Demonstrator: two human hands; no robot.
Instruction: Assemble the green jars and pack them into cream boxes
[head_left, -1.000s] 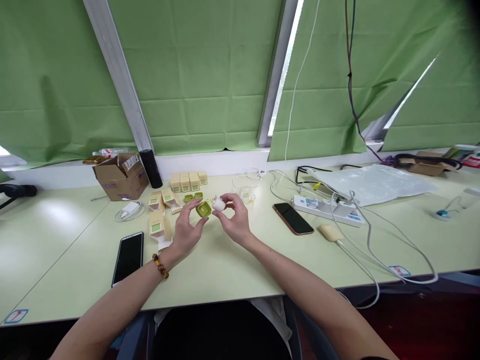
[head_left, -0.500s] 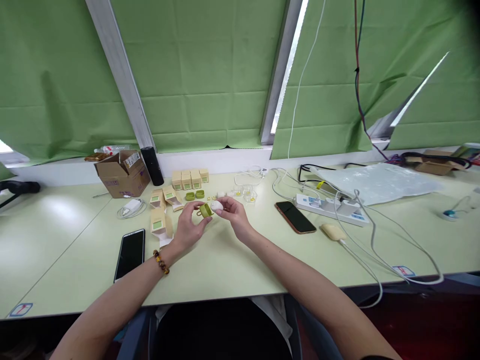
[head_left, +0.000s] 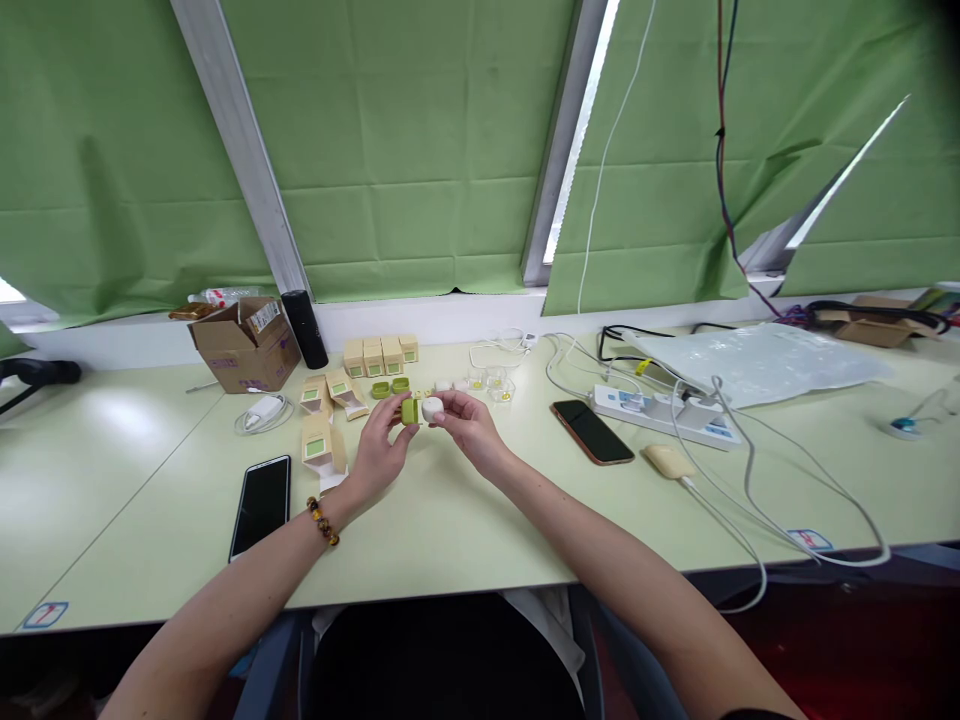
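Observation:
My left hand is closed on a small olive-green case, pinched between thumb and fingers. Just to its right, my right hand grips a small white rounded piece at its fingertips. The case and the white piece face each other above the table, a narrow gap between them. Beyond my hands lie two green cases, small white pieces and clear little containers with yellow in them. Opened cardboard boxes lie left of my left hand.
Several closed small boxes stand at the back. A black-screened phone lies left, another phone right. Further right are a power strip, cables and a beige item. A carton and black cylinder stand back left.
The green case has turned in my left hand from tilted to more upright, its side now toward the white piece. The white piece has also turned slightly in my right fingers.

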